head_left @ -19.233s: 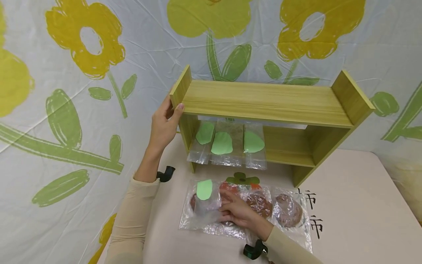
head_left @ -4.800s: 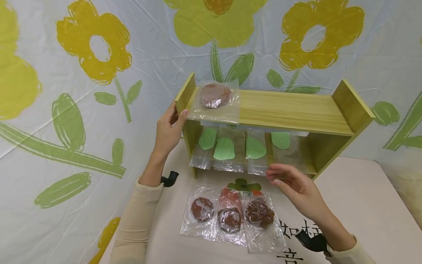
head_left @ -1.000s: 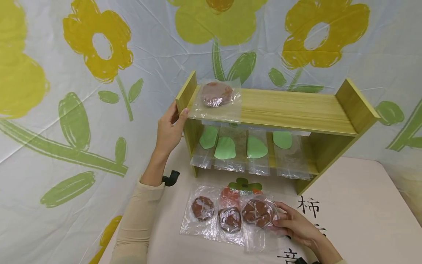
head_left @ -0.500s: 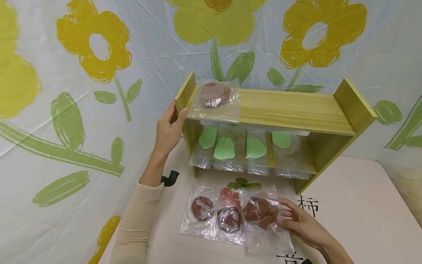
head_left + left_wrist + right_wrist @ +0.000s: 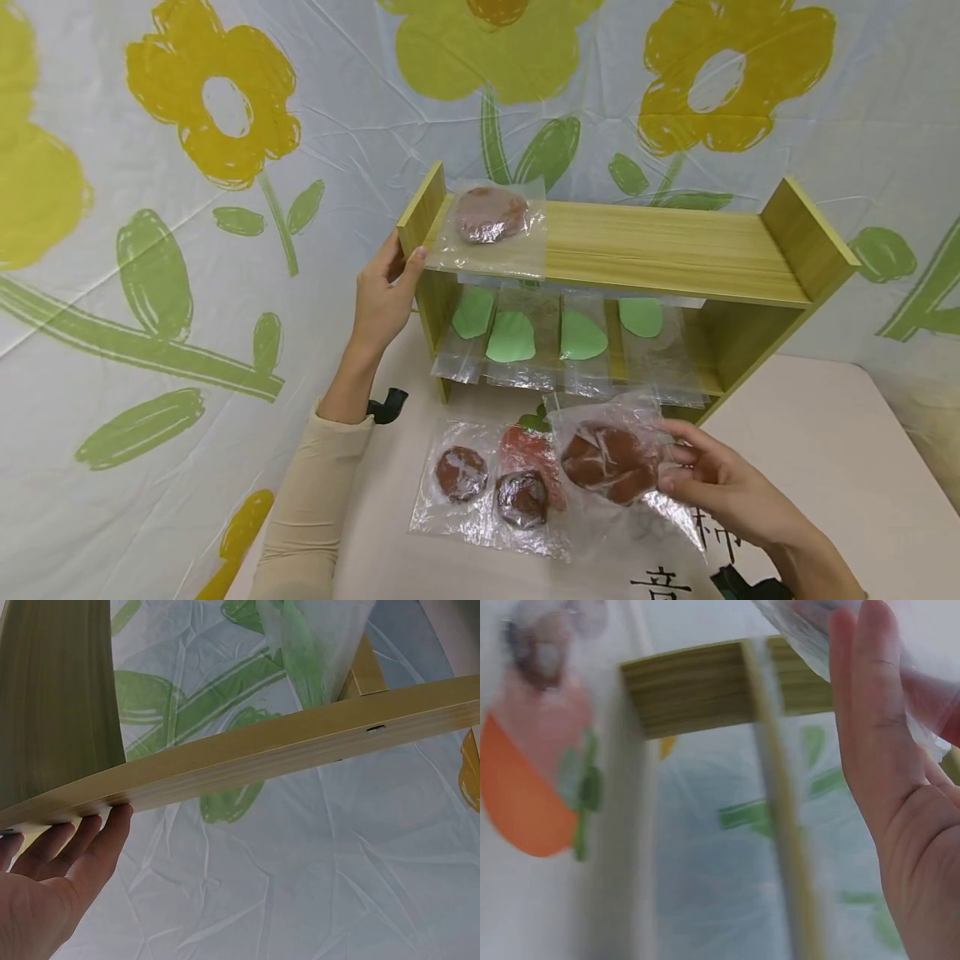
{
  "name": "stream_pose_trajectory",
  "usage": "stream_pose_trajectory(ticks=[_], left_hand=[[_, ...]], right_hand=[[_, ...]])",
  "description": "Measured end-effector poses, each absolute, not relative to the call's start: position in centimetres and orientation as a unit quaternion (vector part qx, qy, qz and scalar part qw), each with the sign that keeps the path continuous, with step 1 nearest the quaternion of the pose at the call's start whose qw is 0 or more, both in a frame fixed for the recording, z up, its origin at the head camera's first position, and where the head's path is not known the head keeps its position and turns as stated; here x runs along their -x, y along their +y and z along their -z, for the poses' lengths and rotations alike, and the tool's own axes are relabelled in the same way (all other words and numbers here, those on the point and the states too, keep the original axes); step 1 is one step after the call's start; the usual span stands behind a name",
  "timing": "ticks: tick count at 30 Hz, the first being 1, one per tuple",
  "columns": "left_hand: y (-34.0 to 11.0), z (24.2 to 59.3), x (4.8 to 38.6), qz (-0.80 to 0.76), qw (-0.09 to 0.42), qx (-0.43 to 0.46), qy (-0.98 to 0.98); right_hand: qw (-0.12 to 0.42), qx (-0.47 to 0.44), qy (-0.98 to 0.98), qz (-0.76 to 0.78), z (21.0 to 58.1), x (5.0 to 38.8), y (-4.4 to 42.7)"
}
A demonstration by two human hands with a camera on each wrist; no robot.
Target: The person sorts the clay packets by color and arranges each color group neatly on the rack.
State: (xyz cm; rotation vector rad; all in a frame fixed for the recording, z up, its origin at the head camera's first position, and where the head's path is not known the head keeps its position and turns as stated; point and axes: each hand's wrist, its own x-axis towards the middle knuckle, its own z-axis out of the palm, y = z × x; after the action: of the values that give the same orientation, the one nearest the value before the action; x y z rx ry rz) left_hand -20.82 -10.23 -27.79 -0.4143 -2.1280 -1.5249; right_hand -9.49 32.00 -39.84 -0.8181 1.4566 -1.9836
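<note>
Flower-patterned backdrop, pale tabletop, black printed characters on it, partly covered orange print, seemingly a fruit

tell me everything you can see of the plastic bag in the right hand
The plastic bag looks clear, glossy and wrinkled, with a lumpy, creased, reddish-brown item in its upper part. The right hand pinches its right edge. It appears held up over the table, in front of the wooden shelf; whether its lower end touches the table is unclear.
</note>
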Motion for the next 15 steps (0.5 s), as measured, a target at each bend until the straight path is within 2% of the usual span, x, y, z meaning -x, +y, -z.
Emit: stream_pose_trajectory(ticks=[10, 15], left_hand=[[-10.3, 27.6, 20.8, 0.559, 0.242, 0.149, -0.779], [-10.3, 27.6, 20.8, 0.558, 0.239, 0.148, -0.781]], right_hand=[[0.211, 0.424, 0.462, 0.750, 33.3, 12.4, 32.1], [0.172, 0.453, 0.447, 0.752, 30.4, 13.7, 31.5]])
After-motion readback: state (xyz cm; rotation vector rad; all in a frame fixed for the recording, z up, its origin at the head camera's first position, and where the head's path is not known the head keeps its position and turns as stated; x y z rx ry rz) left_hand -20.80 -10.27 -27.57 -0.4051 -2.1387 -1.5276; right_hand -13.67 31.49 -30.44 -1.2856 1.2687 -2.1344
